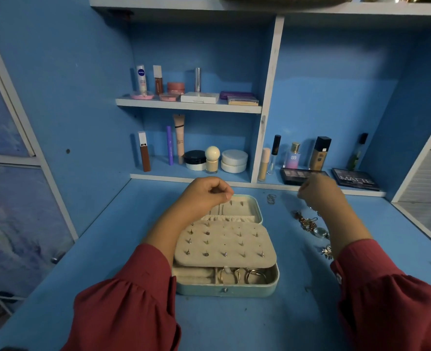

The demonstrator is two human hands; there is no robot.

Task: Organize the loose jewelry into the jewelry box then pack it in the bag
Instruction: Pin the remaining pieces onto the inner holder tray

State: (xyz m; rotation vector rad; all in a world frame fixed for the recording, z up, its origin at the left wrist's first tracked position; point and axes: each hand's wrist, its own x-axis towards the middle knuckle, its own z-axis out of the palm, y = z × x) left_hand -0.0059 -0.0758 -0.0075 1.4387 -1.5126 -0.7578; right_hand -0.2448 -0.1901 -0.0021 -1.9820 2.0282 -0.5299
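Item one, my left hand (207, 192): raised over the far half of the box (225, 249), fingers curled in, thumb against forefinger. Whether anything thin sits in that pinch I cannot tell.

Item two, my right hand (320, 192): raised to the right of the box, blurred, fingers drawn in. Small bits show just under it, but I cannot tell if it has hold of them.

Item three, the box: pale green, open, middle of the desk (108, 287). The lid half lies on the far side with a gathered pocket. A beige stud panel (224, 245) lies over most of the near half, with earring posts standing in rows. In front of the panel, near compartments hold ring rolls (196, 274) on the left and hoops (242, 274) on the right.

Item four, loose jewelry (310, 225): a tangle of chain and pendants on the desk right of the box, near my right forearm. A flower-shaped piece (327, 251) lies closer to me, by the sleeve. Thin rings (271, 198) lie near the box's far right corner.

Item five, shelves (189, 106) behind: cosmetics bottles, jars and tubes. Two palettes (356, 179) at the back right.
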